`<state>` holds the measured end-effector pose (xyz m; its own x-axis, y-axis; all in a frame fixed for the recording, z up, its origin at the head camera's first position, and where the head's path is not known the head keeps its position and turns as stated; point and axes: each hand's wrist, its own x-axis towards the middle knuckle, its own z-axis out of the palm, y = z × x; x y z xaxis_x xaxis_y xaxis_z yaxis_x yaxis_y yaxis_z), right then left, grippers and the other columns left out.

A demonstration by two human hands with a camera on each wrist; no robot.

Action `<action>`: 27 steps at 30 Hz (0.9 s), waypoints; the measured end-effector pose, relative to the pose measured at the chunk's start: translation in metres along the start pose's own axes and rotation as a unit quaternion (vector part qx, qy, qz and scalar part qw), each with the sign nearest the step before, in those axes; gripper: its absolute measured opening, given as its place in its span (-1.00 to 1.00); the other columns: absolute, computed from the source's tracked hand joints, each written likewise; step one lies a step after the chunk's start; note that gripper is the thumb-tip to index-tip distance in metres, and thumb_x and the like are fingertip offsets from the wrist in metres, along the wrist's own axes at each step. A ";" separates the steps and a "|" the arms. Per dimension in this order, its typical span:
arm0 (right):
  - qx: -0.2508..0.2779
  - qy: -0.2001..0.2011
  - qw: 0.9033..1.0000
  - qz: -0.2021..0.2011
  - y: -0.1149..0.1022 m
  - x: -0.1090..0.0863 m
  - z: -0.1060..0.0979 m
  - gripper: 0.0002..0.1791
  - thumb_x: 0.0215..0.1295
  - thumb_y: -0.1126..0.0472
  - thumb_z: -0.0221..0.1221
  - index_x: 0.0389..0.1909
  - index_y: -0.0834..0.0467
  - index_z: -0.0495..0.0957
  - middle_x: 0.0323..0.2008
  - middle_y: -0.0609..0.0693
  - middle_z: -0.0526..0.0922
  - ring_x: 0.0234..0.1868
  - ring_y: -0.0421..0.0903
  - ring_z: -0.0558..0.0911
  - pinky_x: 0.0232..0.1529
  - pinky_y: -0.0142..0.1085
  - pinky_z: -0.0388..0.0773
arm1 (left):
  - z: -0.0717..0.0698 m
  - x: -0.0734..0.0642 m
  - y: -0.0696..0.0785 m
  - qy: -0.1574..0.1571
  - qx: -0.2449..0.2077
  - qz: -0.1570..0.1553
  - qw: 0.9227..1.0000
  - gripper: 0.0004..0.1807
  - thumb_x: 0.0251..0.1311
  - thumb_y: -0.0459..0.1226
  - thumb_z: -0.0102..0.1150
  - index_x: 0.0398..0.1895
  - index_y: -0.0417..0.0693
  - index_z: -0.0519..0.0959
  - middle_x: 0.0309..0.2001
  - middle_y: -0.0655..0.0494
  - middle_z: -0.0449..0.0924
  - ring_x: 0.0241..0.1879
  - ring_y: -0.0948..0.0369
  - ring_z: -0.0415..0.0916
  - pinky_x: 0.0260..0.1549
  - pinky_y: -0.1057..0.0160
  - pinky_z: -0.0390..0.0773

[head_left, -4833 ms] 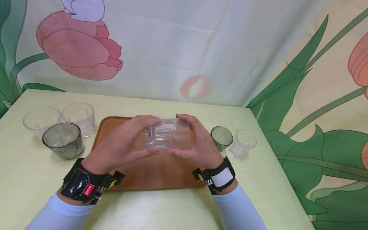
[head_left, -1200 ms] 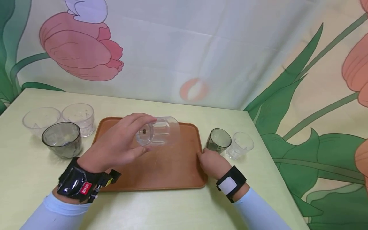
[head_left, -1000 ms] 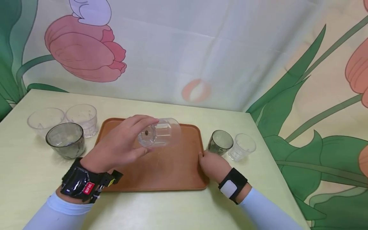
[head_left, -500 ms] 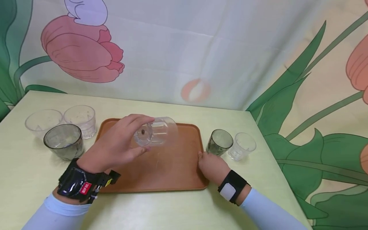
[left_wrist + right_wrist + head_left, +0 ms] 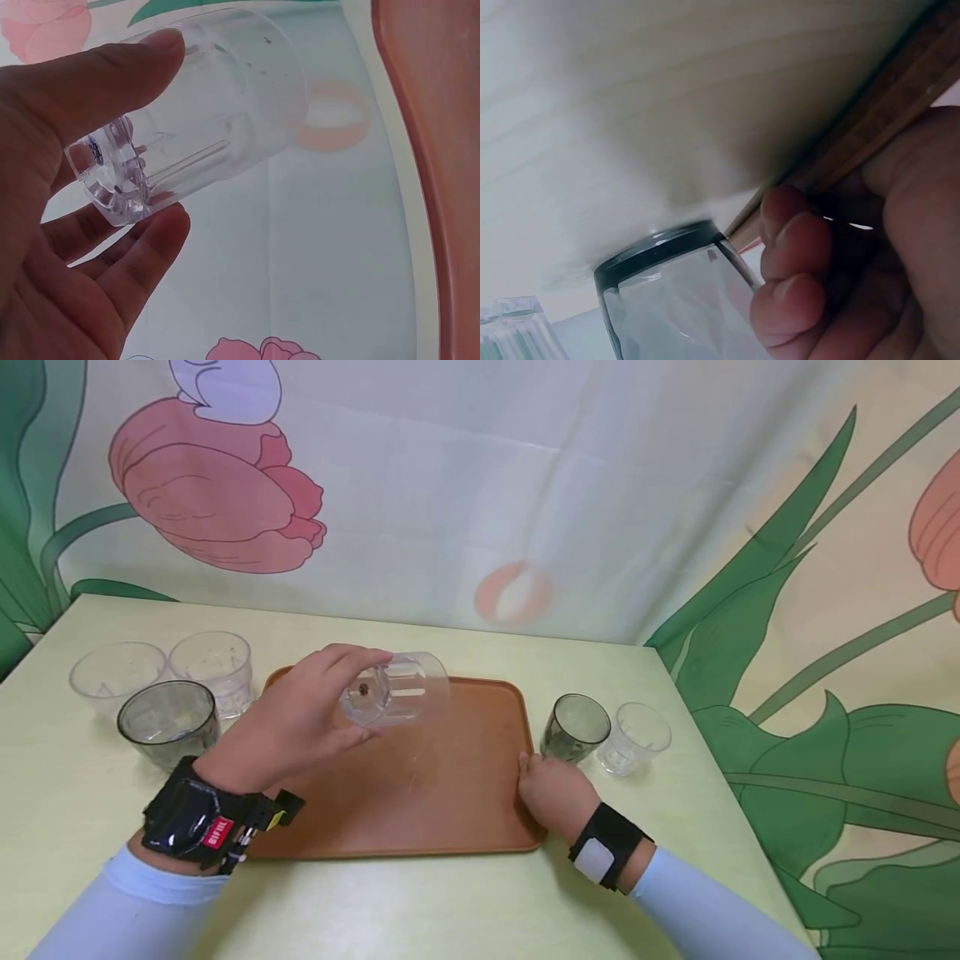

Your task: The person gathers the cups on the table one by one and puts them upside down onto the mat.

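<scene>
My left hand (image 5: pixel 288 722) holds a clear glass tumbler (image 5: pixel 412 689) above the brown tray (image 5: pixel 450 802). The tumbler lies on its side in the air, base toward the palm and mouth pointing right. In the left wrist view, thumb and fingers pinch the tumbler (image 5: pixel 217 112) near its thick base, and small dark specks show on its wall. At the tray's right edge, my right hand (image 5: pixel 557 795) grips the rim with curled fingers. The right wrist view has those fingers (image 5: pixel 799 244) close against the tray edge (image 5: pixel 889 112).
A smoky grey glass (image 5: pixel 576 731) and a small clear glass (image 5: pixel 634 739) stand right of the tray, close to my right hand. On the left stand a wider smoky glass (image 5: pixel 168 727) and two clear glasses (image 5: pixel 217 672). A flower-printed cloth (image 5: pixel 420 510) hangs behind the table.
My right hand has let go of the clear tumbler and moved down right to the tray's edge. The left hand keeps the tumbler, now slightly further left and higher, its base turned more into view.
</scene>
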<state>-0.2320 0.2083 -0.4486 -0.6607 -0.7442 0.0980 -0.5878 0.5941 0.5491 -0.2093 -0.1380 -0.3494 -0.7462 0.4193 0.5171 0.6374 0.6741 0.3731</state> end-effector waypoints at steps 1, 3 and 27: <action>0.000 0.004 1.000 0.000 0.000 0.000 0.001 -0.75 0.39 0.31 0.16 -0.05 0.38 0.67 -0.55 0.04 0.55 -0.60 -0.09 0.55 -0.70 -0.26 0.54 | -0.001 0.000 -0.001 -0.005 -0.001 -0.009 1.000 -0.12 -0.17 -0.29 0.64 0.31 -0.12 0.42 0.17 -0.02 0.52 0.11 0.08 0.50 0.03 0.05 0.65; 0.002 0.007 1.000 0.000 0.000 0.000 0.003 -0.76 0.39 0.32 0.16 -0.06 0.38 0.67 -0.56 0.03 0.55 -0.61 -0.09 0.55 -0.71 -0.25 0.53 | -0.002 0.001 -0.004 -0.016 -0.003 -0.024 1.000 -0.11 -0.16 -0.29 0.64 0.32 -0.14 0.41 0.17 -0.04 0.51 0.11 0.07 0.50 0.04 0.04 0.65; 0.013 -0.003 1.000 0.002 0.000 -0.001 -0.001 -0.72 0.40 0.32 0.15 0.01 0.39 0.65 -0.53 0.05 0.56 -0.60 -0.08 0.56 -0.69 -0.24 0.54 | -0.035 0.005 -0.041 -0.110 0.053 -0.134 0.983 -0.09 -0.01 -0.17 0.53 0.40 -0.22 0.30 0.14 -0.27 0.46 0.08 -0.14 0.48 0.04 -0.19 0.59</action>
<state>-0.2310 0.2089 -0.4480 -0.6654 -0.7403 0.0957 -0.5968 0.6046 0.5275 -0.2327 -0.1849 -0.3354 -0.9154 0.3320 0.2277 0.3977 0.8333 0.3841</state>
